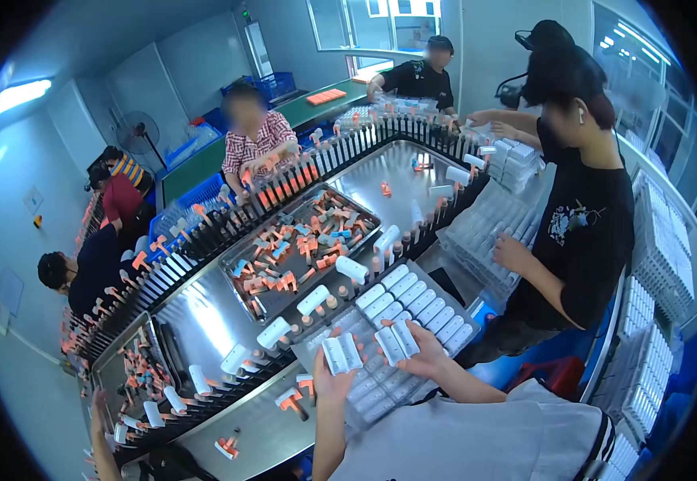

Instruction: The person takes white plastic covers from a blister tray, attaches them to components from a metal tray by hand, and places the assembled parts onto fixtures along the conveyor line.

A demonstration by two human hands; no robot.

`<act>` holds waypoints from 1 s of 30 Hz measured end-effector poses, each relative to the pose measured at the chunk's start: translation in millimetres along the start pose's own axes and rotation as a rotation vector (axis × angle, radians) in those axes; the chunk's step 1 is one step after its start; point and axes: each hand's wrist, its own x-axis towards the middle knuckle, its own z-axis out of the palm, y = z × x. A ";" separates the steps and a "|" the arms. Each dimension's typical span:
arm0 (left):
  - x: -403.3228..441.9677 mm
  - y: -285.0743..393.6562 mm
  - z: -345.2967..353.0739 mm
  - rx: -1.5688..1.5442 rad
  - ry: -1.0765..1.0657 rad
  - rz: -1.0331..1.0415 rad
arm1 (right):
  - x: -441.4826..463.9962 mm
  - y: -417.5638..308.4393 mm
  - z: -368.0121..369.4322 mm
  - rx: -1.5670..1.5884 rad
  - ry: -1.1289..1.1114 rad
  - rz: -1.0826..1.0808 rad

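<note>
Left hand and right hand both up over the near end of the work, each pinching, fingers and thumb closed round it: left has a pair of glossy white, trough-shaped plastic pieces, right has a second pair of long white plastic pieces, hands apart, nothing touching between them. Both pairs sit above a clear plastic compartment tray. Progress, judged from layout: far part shows neat rows of rounded white plastic covers, so those look done; the four in hand are not set down; whether the near compartments are filled, can't tell. More elongated white covers still ride the row of upright posts beside the tray, so plenty looks left. Beyond, orange-and-blue plastic clamps lie heaped.
</note>
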 end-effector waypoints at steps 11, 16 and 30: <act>2.3 -5.2 13.3 0.036 0.078 0.029 | -6.6 -3.1 0.0 -0.073 0.059 0.003; 5.9 -7.4 11.4 0.090 0.145 0.046 | -5.7 -2.4 3.1 -0.158 0.040 -0.007; 10.2 -5.1 10.8 0.017 0.141 0.030 | -1.8 -1.6 7.8 -0.149 0.034 0.009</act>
